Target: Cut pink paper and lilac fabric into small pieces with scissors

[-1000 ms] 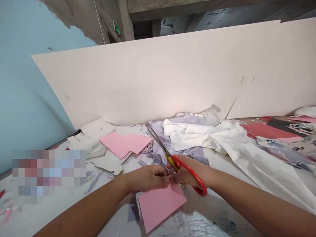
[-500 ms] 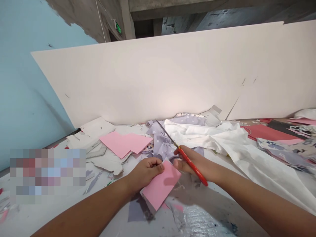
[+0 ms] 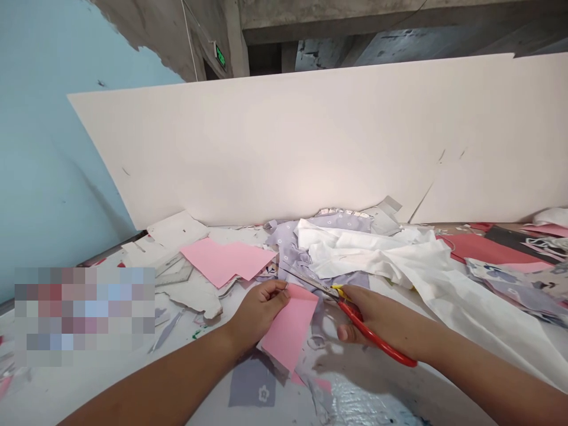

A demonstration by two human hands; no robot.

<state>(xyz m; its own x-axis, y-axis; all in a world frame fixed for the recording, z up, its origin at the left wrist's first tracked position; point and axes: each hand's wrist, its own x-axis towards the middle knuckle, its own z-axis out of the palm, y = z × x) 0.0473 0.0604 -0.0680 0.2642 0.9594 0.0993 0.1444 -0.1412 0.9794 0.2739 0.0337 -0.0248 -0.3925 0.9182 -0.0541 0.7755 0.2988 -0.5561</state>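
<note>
My left hand (image 3: 261,307) pinches the upper left edge of a pink piece of card (image 3: 290,331), with a pale layer showing along its lower edge. My right hand (image 3: 381,319) is closed around red-handled scissors (image 3: 377,340). Their blades point up and left, just above the card's top edge; whether they touch it I cannot tell. Behind my left hand lies a larger pink sheet (image 3: 226,260) with a notched outline. Lilac floral fabric (image 3: 288,245) is bunched beyond the blades, and a small lilac floral piece (image 3: 252,381) lies below the card.
A long white cloth (image 3: 368,251) stretches across the right side. Torn grey-white cardboard (image 3: 190,296) is heaped on the left. Red card (image 3: 483,251) and patterned fabric (image 3: 510,284) lie at the right. A white board (image 3: 310,148) stands upright along the back.
My right hand and the scissors have moved right and down, the blades now lying flatter near the card's top edge. The held card has turned slightly more upright, still in my left hand.
</note>
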